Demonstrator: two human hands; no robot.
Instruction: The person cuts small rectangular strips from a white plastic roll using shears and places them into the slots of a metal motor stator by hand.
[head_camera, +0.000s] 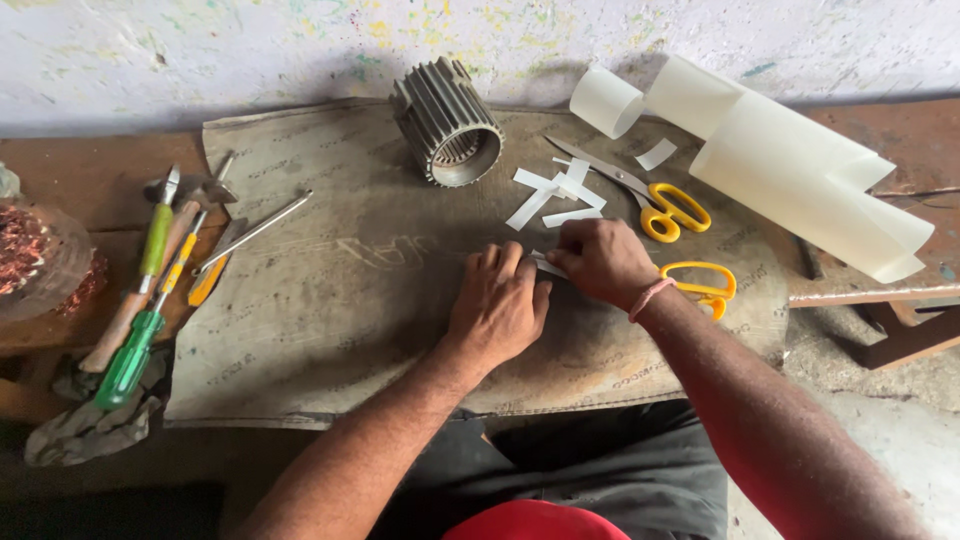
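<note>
Both hands sit together at the centre of the grey mat (330, 300) that covers the table (80, 180); between them lies a small white paper strip (548, 265), mostly hidden, only a short pale edge showing. The left hand (497, 307) lies flat, fingers together and pressed down on the mat, with the strip just past its fingertips at about 1 o'clock; the right hand (598, 260) is curled, its fingers closed down onto the strip's far end from 3 o'clock. The strip's long axis seems to run from 10 o'clock to 4 o'clock, though too little shows to be sure; the right hand is the nearer, in contact with it, while whether the left hand touches it I cannot tell.

The strip looks thin, flat and stiff-edged, like the loose cut strips (552, 195) lying at 12 o'clock from the hands; beyond those stands a ribbed metal cylinder (447, 122), tilted on its side. Yellow-handled scissors (655, 200) lie at 1 o'clock, a second yellow handle (700, 285) at 3 o'clock just beside the right wrist; a roll of translucent sheet (790, 165) rests at 2 o'clock. Green-handled screwdrivers (140, 300) lie well apart at 9 o'clock.
</note>
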